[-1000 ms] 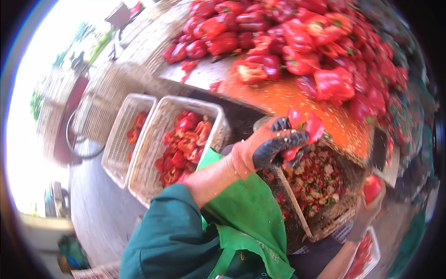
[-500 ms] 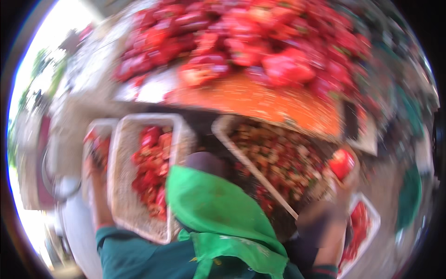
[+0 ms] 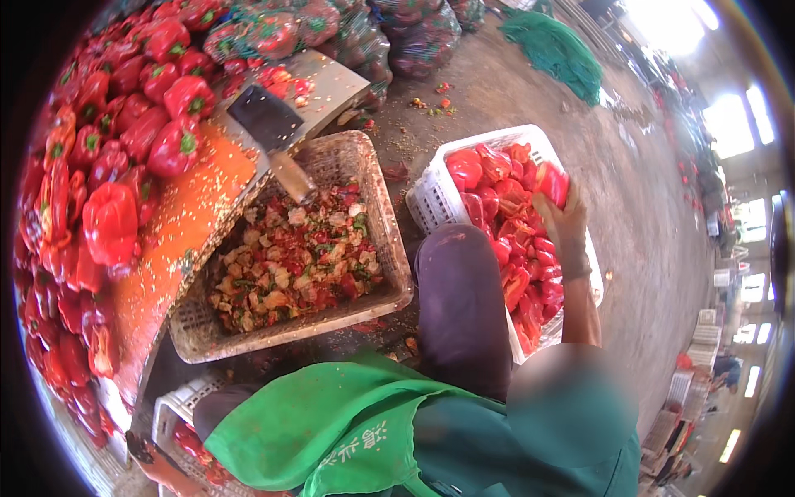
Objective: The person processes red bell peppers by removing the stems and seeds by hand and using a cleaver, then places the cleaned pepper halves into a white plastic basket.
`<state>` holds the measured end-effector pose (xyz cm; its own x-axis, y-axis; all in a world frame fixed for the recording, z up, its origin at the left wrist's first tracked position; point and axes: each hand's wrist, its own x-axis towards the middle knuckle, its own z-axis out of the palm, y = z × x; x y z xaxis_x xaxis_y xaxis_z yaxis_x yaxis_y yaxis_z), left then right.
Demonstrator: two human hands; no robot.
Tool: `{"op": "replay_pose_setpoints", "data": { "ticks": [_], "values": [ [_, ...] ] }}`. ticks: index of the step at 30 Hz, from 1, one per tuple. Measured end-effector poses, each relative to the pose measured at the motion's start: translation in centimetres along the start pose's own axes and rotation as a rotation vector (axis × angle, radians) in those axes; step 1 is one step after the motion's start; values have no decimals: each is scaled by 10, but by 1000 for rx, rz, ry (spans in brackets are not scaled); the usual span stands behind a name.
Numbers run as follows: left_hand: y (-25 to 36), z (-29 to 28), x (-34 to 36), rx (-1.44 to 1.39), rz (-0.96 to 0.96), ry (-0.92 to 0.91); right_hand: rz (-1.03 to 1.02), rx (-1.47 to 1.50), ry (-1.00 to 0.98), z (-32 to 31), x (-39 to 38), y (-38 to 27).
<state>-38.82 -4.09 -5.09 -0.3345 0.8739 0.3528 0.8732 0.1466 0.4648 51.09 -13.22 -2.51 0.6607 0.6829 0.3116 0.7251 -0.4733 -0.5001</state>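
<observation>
Right grip (image 3: 566, 225) holds pepper (image 3: 551, 183), long axis forward-left.

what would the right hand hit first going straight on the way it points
Beyond the glossy red pepper it holds, the right hand would likely meet the white plastic crate's far rim, or pass above; depth is unclear.

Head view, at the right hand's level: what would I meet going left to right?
Red pepper pile → seed-flecked orange surface → brown crate of scraps → white crate of red pepper pieces → right hand holding a red pepper → concrete floor.
</observation>
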Motion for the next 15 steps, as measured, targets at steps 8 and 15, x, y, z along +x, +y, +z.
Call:
{"op": "replay_pose_setpoints", "data": {
  "ticks": [8, 15],
  "values": [
    [322, 124, 2, -659, 311, -237, 161, -738, -111, 78, -113, 92],
    [409, 162, -17, -432, 537, -407, -67, -552, -219, 36, -17, 50]
  ]
}}
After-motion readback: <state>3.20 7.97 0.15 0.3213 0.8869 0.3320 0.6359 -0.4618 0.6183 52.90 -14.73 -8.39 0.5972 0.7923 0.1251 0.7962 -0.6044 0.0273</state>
